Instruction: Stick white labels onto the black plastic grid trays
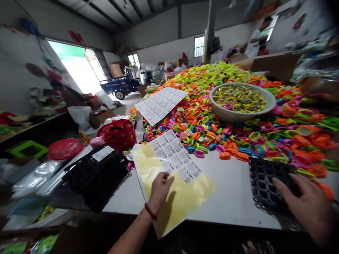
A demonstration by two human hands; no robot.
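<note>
My left hand (160, 188), a red bead bracelet at its wrist, is over a sticker sheet (176, 155). Its thumb and fingers are curled together; what they pinch, if anything, I cannot make out. White printed labels fill the sheet's upper part, and bare yellow backing shows at its left and below. At the right, my right hand (304, 199) grips a black plastic grid tray (270, 185), thumb on top and fingers over its right side. A stack of similar black trays (97, 176) with a white label on top lies to the left.
A heap of colourful plastic pieces (201, 123) covers the table's far side. On it rest a white bowl (243, 114) of small yellow items and another label sheet (161, 104). A red bag (118, 134) and red lid-like dish (65, 149) are left. Another person (255, 42) stands far back.
</note>
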